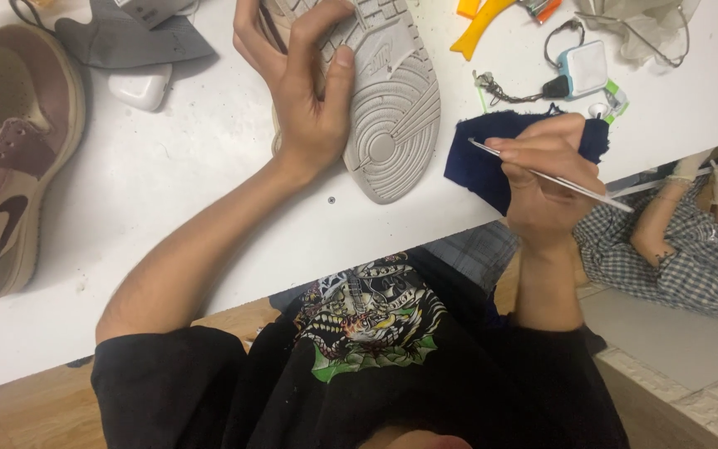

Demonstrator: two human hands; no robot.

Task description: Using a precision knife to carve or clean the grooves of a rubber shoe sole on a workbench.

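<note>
A sneaker (392, 100) lies sole-up on the white table (209, 183), its grey ribbed outsole facing me. My left hand (305, 91) grips its left side, with the thumb pressed on the sole. My right hand (542, 179) sits near the table's front edge to the right of the shoe. It holds a thin metal pick (542, 173) between the fingers, tip pointing left, and rests on a dark blue cloth (479, 162).
A brown and tan sneaker (10, 166) lies at the far left. Grey insole pieces (126, 37) and a small white case (139, 87) sit at the back. Orange plastic tools (479, 25), a small white charger with cable (579, 71) and another person's plaid sleeve (683, 249) are at right.
</note>
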